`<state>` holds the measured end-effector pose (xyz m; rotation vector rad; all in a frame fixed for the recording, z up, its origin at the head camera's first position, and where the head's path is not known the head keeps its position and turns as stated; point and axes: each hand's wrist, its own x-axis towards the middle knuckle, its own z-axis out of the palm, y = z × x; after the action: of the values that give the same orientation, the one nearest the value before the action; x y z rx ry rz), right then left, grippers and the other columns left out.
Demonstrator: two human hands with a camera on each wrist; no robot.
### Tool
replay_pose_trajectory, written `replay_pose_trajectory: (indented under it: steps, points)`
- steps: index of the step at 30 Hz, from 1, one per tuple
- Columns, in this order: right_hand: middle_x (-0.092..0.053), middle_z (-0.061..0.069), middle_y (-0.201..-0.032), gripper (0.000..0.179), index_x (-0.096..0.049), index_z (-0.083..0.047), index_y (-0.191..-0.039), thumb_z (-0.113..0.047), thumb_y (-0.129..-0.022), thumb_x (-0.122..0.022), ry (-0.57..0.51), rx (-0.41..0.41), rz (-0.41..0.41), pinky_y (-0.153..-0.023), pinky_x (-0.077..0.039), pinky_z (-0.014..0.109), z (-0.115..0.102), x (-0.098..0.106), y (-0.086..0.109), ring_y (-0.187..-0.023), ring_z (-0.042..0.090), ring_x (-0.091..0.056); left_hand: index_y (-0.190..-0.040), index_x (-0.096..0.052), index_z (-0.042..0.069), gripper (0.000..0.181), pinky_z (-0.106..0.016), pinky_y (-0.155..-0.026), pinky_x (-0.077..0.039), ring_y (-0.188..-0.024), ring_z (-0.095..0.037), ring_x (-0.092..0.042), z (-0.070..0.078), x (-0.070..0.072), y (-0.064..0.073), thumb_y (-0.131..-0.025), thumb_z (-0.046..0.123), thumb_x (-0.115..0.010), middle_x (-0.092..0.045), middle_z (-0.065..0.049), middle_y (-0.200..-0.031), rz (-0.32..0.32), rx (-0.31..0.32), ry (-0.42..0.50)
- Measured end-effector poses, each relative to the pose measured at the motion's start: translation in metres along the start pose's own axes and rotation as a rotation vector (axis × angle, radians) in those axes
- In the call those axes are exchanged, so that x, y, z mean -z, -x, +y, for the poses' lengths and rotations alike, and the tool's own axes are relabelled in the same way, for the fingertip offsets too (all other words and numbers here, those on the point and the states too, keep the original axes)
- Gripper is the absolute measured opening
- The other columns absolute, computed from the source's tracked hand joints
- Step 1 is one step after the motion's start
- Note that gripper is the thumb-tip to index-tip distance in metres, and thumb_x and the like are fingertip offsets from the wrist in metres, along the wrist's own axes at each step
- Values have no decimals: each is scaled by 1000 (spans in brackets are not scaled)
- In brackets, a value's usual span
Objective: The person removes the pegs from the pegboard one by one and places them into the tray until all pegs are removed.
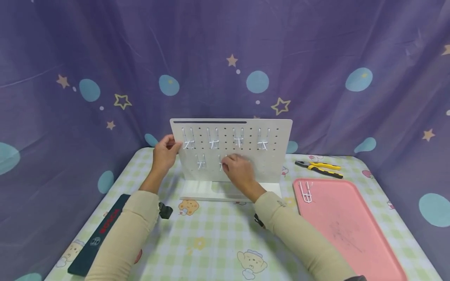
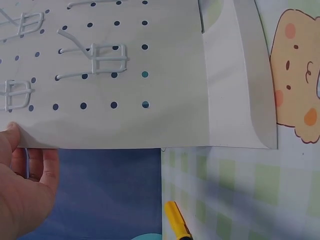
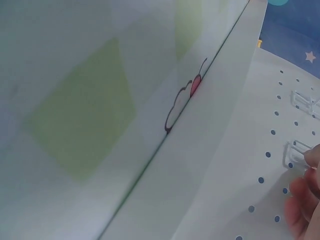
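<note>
A white pegboard (image 1: 267, 168) stands upright on its flat base. My left hand (image 1: 164, 154) grips its left edge, thumb in front and fingers behind, as the left wrist view also shows. Several white wire double hooks hang in an upper row, one of them at the far left (image 1: 188, 144). In the lower row is another wire hook (image 1: 200, 162). To its right, my right hand (image 1: 240, 171) pinches a lower-row wire hook (image 3: 296, 150) against the board. The hand partly covers this hook, so whether its ends sit in the holes cannot be told.
A pink tray (image 1: 337, 218) at the right bears a loose white wire hook (image 1: 306, 193). Behind it lie yellow-and-black pliers (image 1: 320, 168). A dark green Bosch case (image 1: 100, 236) lies at the left, beside my left sleeve. A purple curtain (image 1: 211, 47) hangs behind the table.
</note>
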<state>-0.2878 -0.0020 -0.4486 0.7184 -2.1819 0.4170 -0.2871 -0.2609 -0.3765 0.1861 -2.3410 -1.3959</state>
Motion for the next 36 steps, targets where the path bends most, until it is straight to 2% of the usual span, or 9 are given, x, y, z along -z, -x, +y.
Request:
replay_pose_trajectory:
  steps: [8, 14, 22, 29, 36]
  points:
    - [-74, -3, -88, 3, -74, -18, -92, -20, -92, -73, 7, 14, 5, -55, -55, 27, -1, 2, 2, -72, 15, -68, -123, -66, 3, 27, -8, -70, -52, -96, -19, -63, -1, 0, 0, -99, 16, -66, -70, -19, -115, 2, -5, 2]
    - [-72, -3, -86, 4, -75, -17, -92, -19, -93, -71, -2, 32, 9, -52, -53, 24, -2, 8, 1, -70, 14, -67, -124, -65, 5, 27, -12, -74, -54, -100, -22, -64, 0, 0, 0, -100, 17, -65, -69, -17, -117, -1, 21, -10]
    - [-71, -2, -84, 4, -75, -16, -91, -15, -91, -71, -63, 51, 2, -56, -53, 22, 2, 21, 4, -71, 13, -65, -124, -65, 3, 28, -9, -72, -52, -99, -21, -63, 0, 0, 2, -100, 17, -65, -69, -19, -116, -7, 5, 0]
    - [-72, -4, -87, 7, -75, -19, -90, -15, -86, -77, -88, 29, -28, -54, -55, 23, 12, 40, 14, -72, 12, -67, -123, -65, 3, 27, -9, -71, -53, -97, -17, -63, -1, 0, 2, -100, 16, -65, -69, -17, -113, -4, 7, 4]
    - [-71, -7, -86, 9, -76, -23, -88, -18, -83, -81, -54, -10, -81, -53, -53, 26, 31, 65, 26, -71, 11, -67, -124, -64, 6, 28, -18, -79, -56, -105, -21, -63, 0, 2, 3, -100, 19, -64, -67, -15, -115, -17, 30, -7]
